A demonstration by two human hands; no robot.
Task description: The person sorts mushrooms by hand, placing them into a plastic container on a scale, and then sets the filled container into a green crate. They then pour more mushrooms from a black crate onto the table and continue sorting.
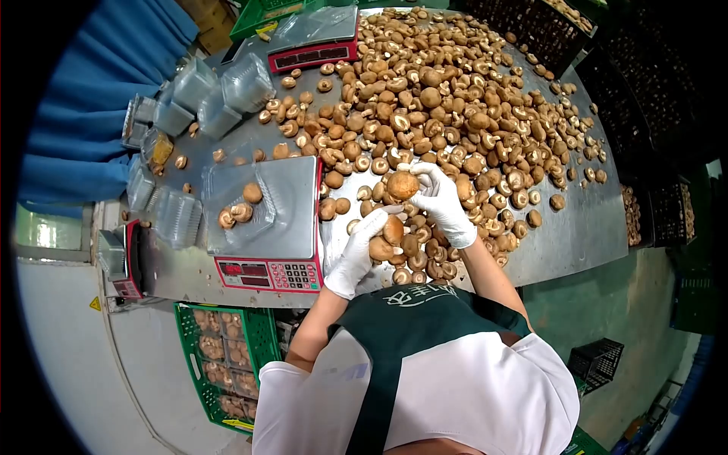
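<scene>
Both my hands wear white gloves. My right hand [441,203] is closed, thumb and fingers pinching a large round brown mushroom [403,186] at the near edge of the pile. Lower and to the left, my left hand [358,256] curls around mushrooms, a reddish-brown one [393,230] and a paler one [381,249]. Its fingertips are partly hidden by them. Left of my hands stands a red-and-silver digital scale [303,227]. A clear plastic tray [265,216] lies on its plate with a few mushrooms [252,192] in it.
A large mushroom pile [455,98] spreads over the metal table [584,235]. Stacked clear trays [178,216] line the left side. A second scale [315,53] stands at the back. A green crate [265,341] with packed trays sits below the table edge; dark crates [531,30] stand behind.
</scene>
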